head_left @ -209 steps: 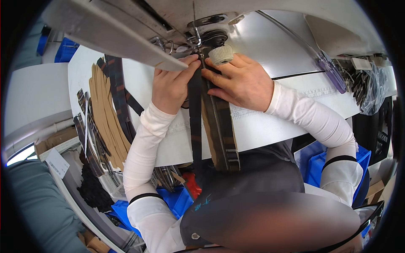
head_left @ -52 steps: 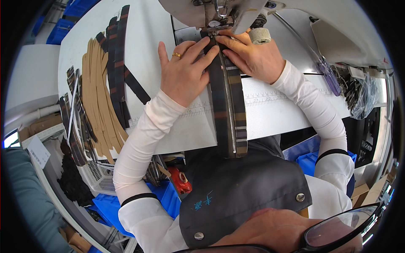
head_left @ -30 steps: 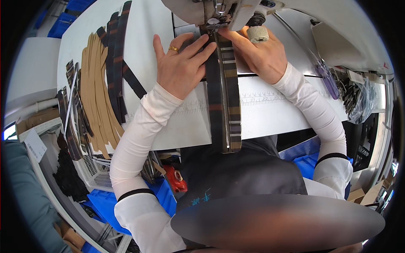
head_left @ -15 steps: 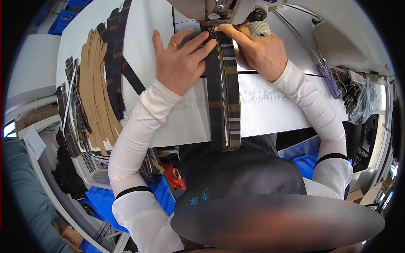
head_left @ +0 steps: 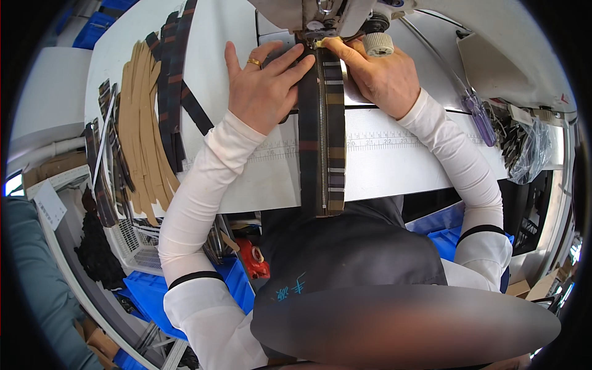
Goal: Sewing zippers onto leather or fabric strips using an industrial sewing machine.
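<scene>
A long dark plaid fabric strip with a metal zipper (head_left: pixel 322 135) runs from under the sewing machine's presser foot (head_left: pixel 314 42) toward me. Its near end hangs over the table's front edge. Flat and spread, my left hand (head_left: pixel 264 83) rests with its fingertips on the strip's left side, just in front of the foot. A gold ring is on one of its fingers. My right hand (head_left: pixel 385 74) is curled at the strip's right edge, index fingertip beside the foot. Something yellow (head_left: pixel 319 43) shows at that fingertip. The right thumb is mostly hidden.
Tan strips (head_left: pixel 139 129) and dark plaid strips (head_left: pixel 169 92) lie piled on the left of the white table (head_left: pixel 246 191). A purple-handled screwdriver (head_left: pixel 481 120) and a plastic bag (head_left: pixel 531 151) are at right. Blue bins (head_left: pixel 151 296) stand below.
The zippered strip has slid slightly toward the machine, and its near end has swung a little left. Both hands stay nearly in place at the presser foot.
</scene>
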A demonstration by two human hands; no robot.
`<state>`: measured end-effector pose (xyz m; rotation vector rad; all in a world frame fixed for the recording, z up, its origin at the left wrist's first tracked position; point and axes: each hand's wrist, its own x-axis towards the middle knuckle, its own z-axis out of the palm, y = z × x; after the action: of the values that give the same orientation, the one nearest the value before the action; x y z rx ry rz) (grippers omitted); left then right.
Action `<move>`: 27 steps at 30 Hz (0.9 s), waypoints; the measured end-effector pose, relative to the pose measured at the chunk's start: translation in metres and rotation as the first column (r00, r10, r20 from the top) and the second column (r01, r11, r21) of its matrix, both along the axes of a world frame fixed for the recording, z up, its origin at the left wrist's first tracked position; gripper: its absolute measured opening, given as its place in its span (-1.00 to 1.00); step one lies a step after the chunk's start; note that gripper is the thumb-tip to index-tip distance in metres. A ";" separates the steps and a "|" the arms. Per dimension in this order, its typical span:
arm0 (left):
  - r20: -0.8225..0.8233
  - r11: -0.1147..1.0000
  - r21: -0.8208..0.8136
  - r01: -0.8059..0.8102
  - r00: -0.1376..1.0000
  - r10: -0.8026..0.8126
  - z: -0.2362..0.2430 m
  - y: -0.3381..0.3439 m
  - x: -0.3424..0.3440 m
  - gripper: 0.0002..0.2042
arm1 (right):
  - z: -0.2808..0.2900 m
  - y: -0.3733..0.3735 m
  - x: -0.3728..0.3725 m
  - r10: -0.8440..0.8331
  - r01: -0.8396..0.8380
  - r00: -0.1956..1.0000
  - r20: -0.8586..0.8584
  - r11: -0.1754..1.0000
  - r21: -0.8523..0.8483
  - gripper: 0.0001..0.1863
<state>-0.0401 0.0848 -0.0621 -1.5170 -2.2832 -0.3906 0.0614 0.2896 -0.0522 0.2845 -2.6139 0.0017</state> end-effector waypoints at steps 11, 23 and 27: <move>-0.074 0.998 0.062 0.014 0.997 -0.009 -0.001 0.001 0.006 -0.68 | 0.003 0.006 0.015 0.142 -0.118 0.989 0.042 0.928 -0.354 -0.64; 0.190 0.957 0.213 0.196 0.953 -0.237 0.001 -0.076 0.124 -0.70 | 0.016 -0.049 0.136 0.482 -0.395 0.869 0.108 0.809 -0.435 -0.45; 0.257 0.987 0.121 0.102 0.958 -0.130 0.001 -0.086 0.134 -0.58 | 0.003 -0.082 0.135 0.380 -0.352 0.924 0.045 0.890 -0.290 -0.52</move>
<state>0.0943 -0.0011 -0.0607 -1.6328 -2.3296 -0.7789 0.1967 0.2078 -0.0490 0.6877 -2.5731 0.5224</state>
